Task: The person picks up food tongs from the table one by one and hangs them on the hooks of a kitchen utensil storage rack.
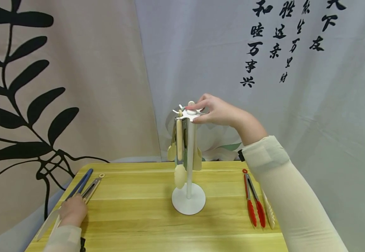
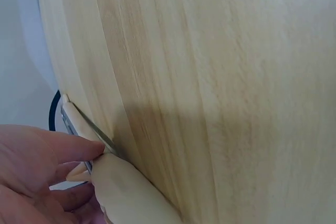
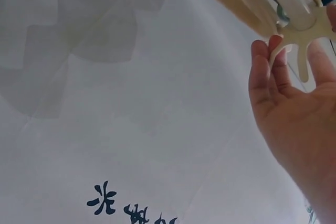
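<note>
One white utensil rack (image 1: 190,157), round-based, many-hooked

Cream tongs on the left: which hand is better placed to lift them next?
Probably the left hand: it holds the cream tongs, while the right hand grips the top of the white stand.

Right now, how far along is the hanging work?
Several utensils already hang on the white stand. The right hand holds its top; the left hand pinches cream tongs. Apparently remaining on the table: red tongs, the pale item beside them, the blue utensil.
</note>
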`<action>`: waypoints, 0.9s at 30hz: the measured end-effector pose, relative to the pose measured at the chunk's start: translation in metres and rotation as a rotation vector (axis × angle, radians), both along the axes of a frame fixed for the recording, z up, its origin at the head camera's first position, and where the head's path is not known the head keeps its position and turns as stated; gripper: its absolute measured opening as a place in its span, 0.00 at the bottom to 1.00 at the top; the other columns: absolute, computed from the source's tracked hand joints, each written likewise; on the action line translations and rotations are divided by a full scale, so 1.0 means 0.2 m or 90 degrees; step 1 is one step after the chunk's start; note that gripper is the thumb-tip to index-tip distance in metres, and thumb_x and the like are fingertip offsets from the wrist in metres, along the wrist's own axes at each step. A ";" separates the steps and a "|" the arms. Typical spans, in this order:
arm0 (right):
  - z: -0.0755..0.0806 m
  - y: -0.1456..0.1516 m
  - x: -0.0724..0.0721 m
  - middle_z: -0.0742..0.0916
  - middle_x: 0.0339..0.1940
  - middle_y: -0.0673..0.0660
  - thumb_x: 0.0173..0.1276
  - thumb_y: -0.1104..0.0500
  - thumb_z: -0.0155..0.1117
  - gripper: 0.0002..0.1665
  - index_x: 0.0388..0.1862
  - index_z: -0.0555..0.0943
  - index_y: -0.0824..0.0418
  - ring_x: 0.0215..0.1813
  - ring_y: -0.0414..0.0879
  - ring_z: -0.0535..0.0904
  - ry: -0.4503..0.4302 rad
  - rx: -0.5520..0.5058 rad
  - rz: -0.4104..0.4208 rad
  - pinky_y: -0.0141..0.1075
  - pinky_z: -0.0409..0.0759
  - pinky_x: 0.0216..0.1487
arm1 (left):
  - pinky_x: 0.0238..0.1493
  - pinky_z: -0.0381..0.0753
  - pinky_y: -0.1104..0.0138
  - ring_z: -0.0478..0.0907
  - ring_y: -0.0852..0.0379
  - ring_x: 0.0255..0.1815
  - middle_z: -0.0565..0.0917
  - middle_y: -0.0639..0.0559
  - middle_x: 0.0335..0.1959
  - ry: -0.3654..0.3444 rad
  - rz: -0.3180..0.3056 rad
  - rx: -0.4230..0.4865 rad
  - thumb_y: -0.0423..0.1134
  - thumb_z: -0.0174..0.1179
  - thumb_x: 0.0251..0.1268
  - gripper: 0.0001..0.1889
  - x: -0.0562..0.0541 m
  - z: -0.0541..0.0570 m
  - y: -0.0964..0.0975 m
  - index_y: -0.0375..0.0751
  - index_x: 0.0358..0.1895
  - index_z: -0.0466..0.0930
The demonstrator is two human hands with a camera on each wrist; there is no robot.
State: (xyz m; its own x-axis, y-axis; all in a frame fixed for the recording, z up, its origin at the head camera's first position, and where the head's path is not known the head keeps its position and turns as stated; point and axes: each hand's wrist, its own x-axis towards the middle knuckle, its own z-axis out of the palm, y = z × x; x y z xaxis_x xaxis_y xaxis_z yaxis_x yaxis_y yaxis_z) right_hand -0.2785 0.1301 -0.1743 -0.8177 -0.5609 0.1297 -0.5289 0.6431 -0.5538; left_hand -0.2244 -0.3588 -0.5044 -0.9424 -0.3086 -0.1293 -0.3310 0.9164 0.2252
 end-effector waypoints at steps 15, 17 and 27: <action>0.01 -0.01 0.03 0.72 0.47 0.58 0.61 0.56 0.67 0.29 0.62 0.76 0.49 0.43 0.50 0.71 -0.006 -0.001 -0.027 0.38 0.77 0.44 | 0.40 0.72 0.40 0.71 0.23 0.40 0.74 0.19 0.38 -0.002 0.000 -0.033 0.29 0.44 0.66 0.14 -0.03 -0.05 -0.01 0.19 0.46 0.70; 0.01 -0.01 0.03 0.72 0.47 0.58 0.61 0.56 0.67 0.29 0.63 0.75 0.49 0.44 0.50 0.71 -0.006 0.001 -0.028 0.38 0.76 0.44 | 0.39 0.73 0.40 0.72 0.24 0.39 0.74 0.19 0.37 0.002 -0.008 -0.039 0.30 0.44 0.66 0.14 -0.02 -0.05 -0.01 0.19 0.45 0.70; 0.01 -0.03 0.05 0.72 0.46 0.59 0.60 0.58 0.67 0.29 0.62 0.76 0.53 0.42 0.50 0.70 -0.003 -0.004 -0.034 0.37 0.76 0.41 | 0.36 0.75 0.41 0.73 0.25 0.39 0.73 0.20 0.41 0.020 -0.052 -0.011 0.29 0.44 0.68 0.15 0.00 0.00 0.05 0.19 0.51 0.69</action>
State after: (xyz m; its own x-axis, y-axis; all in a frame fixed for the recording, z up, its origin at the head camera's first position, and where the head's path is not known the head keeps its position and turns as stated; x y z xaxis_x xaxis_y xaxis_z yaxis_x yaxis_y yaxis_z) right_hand -0.2693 0.1237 -0.1717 -0.8471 -0.5157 0.1284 -0.4910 0.6670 -0.5604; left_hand -0.2248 -0.3494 -0.5050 -0.9681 -0.2323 -0.0943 -0.2477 0.9440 0.2177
